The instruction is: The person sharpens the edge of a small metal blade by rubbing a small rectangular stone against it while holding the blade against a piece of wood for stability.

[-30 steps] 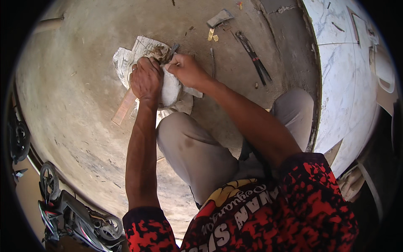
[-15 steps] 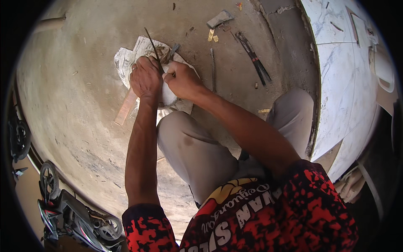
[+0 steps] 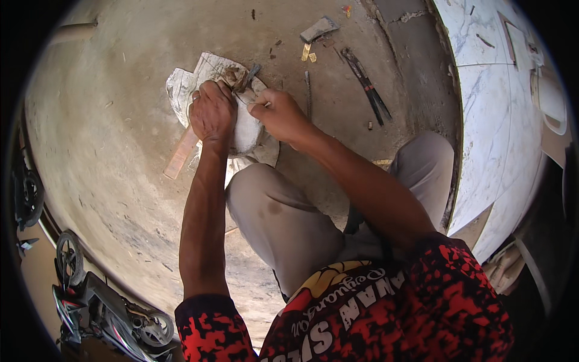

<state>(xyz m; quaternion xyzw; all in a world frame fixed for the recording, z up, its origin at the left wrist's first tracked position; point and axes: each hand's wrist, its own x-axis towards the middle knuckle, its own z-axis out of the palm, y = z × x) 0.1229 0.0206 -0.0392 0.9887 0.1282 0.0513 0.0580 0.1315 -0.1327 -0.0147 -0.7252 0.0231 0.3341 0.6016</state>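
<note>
My left hand point(image 3: 214, 113) is closed with its knuckles up, pressing on a white cloth or sack bundle point(image 3: 246, 136) on the floor. Out from beneath it, toward me, sticks a flat strip of wood point(image 3: 181, 154); the strip's other end is hidden. Just to the right, my right hand point(image 3: 276, 114) pinches the near end of a thin dark rod point(image 3: 239, 96). The rod slants up toward the left fingers, and I cannot make out its far end. Brown scraps and a small grey-blue piece point(image 3: 253, 72) lie on the sack beyond my fingers.
To the right lie long-handled pliers or cutters point(image 3: 369, 90), a metal rod point(image 3: 308, 95) and a grey metal block point(image 3: 319, 29) beside yellow scraps. White marble-look tiles point(image 3: 488, 120) border the concrete floor point(image 3: 120, 120) on the right. A motorcycle point(image 3: 108, 308) stands at lower left.
My right hand has drawn slightly right and down, apart from the left. The thin rod, which jutted far beyond the hands, now shows only a short length between them.
</note>
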